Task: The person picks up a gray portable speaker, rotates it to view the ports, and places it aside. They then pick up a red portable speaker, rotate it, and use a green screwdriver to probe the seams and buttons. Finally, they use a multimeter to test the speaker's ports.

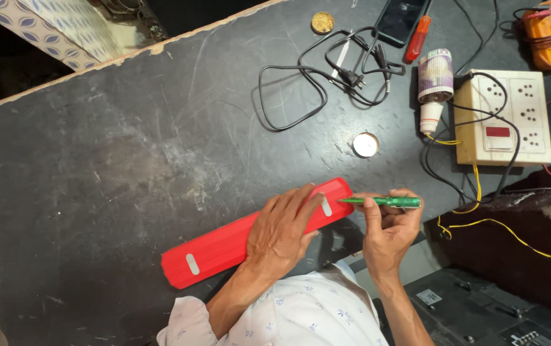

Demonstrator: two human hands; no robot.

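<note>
The left hand (283, 232) lies flat and open on a long red case (224, 247), pressing it down on the dark table (96, 179) near its front edge. The right hand (387, 230) is closed around a green screwdriver (384, 202), and its tip touches the right end of the case. A white socket box (503, 118) and black wires (326, 77) lie farther back.

Plastic on a worn top

We see a long red ribbed plastic casing (237, 240), a glossy green, probably plastic screwdriver (384, 202), and a scratched matt black tabletop (108, 173).
</note>
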